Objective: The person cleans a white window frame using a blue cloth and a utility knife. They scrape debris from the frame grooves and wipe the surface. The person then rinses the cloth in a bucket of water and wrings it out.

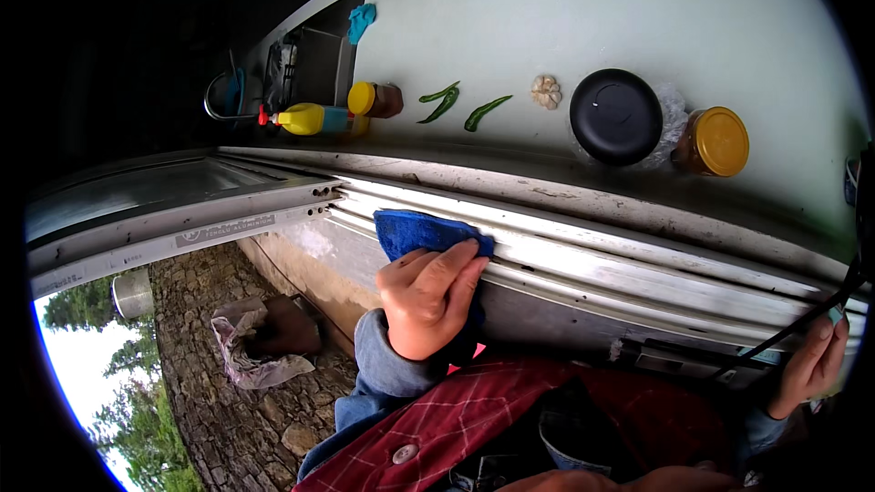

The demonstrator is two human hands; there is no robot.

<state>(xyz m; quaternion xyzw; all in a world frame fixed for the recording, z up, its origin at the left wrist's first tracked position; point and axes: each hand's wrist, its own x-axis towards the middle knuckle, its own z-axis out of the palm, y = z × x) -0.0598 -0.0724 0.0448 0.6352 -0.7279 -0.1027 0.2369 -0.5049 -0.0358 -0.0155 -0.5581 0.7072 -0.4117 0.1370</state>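
My left hand [428, 296] pinches a folded blue cloth [415, 232] between thumb and fingers. The cloth is pressed onto the pale metal window track [583, 260], close to where the sliding window frame [182, 235] ends. Far off at the right edge, my right hand [811, 360] is closed at the track's end, beside a thin black bar [816, 310]. A small pale teal patch [835, 313] shows at its fingertips. What that hand grips cannot be made out.
Beyond the track, a white counter [510, 18] bears green chillies [443, 105], garlic [546, 91], a black round lid [616, 117], a yellow-lidded jar [715, 143], another jar [375, 99] and a yellow bottle [305, 118]. A sink [319, 59] lies left; below, a stone wall [214, 364].
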